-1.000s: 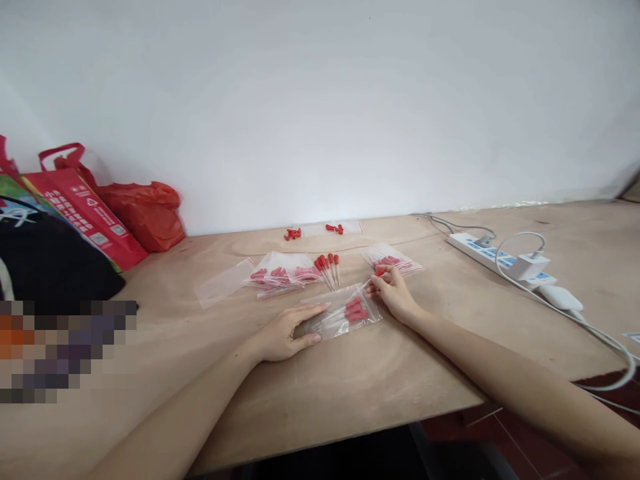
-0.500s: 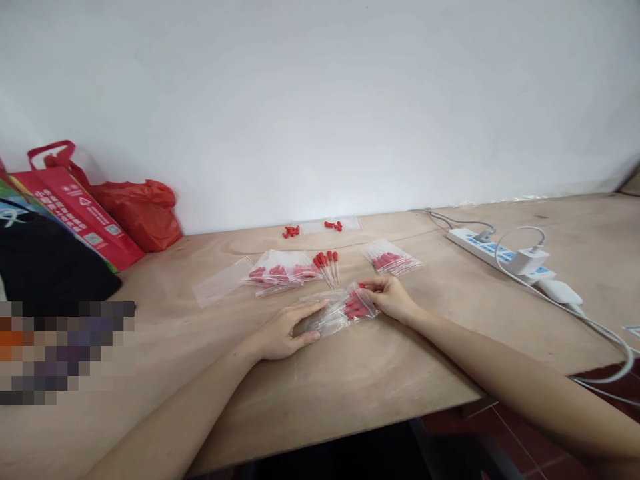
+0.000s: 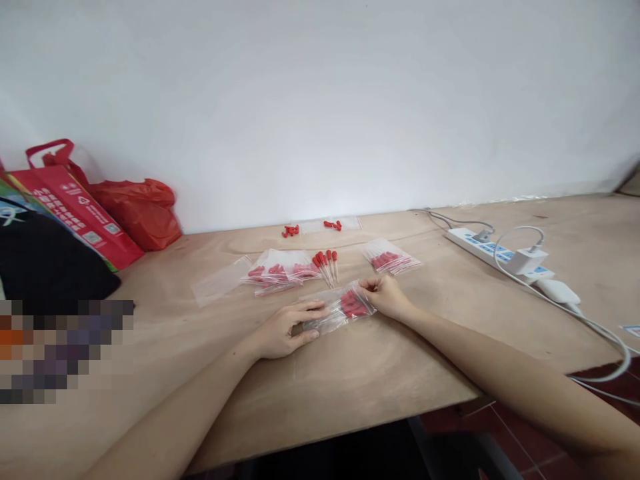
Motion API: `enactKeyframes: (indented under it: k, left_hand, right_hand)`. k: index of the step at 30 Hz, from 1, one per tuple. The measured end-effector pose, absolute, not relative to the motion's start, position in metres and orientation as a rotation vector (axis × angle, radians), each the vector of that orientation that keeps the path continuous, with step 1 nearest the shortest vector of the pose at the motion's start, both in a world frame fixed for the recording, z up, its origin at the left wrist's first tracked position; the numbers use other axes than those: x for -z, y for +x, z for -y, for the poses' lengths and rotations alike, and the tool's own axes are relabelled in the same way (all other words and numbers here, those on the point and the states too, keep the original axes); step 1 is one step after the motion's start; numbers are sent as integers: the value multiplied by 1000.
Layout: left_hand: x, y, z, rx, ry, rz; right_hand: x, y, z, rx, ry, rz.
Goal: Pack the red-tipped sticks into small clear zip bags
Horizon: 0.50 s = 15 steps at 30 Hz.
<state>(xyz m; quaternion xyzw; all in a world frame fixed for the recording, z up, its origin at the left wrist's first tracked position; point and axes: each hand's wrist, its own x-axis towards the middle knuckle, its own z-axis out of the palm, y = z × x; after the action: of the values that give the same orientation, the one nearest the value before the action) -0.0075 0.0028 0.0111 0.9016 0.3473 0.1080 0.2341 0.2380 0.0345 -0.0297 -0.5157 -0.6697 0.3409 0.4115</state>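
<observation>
A clear zip bag [image 3: 327, 321] lies on the table in front of me, with several red-bulbed droppers [image 3: 353, 303] inside, their bulbs toward the right end. My left hand [image 3: 290, 327] holds the bag's left end, fingers over its far side and thumb along its near side. At the upper right corner, my right hand [image 3: 385, 295] pinches the bag's edge; its fingertips are partly hidden. Just beyond the bag lie several loose droppers [image 3: 327, 261], bulbs pointing away from me. Filled zip bags [image 3: 280, 267] are stacked behind my left hand.
Another group of filled bags [image 3: 391, 257] lies behind my right hand. Loose red bulbs [image 3: 291, 231] sit near the wall. A flat clear bag [image 3: 220, 283] is at left. A power strip [image 3: 480, 247] with cables stands right; red bags [image 3: 143, 213] and a black bag [image 3: 50, 260] stand left.
My right fingers have closed in on the bag's right edge, and the bag lies flatter. A red bulb that showed by those fingers is now inside with the others. My left hand stays nearly still.
</observation>
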Motion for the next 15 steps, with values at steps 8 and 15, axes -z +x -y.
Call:
enactKeyframes:
  k: [8, 15]
  left_hand:
    - [-10, -8, -3, -327, 2474, -945]
    - [-9, -9, -2, -317, 2475, -945]
  right_hand:
    - [13, 255, -56, -1139, -1321, 1931]
    - [5, 227, -109, -699, -1736, 1700]
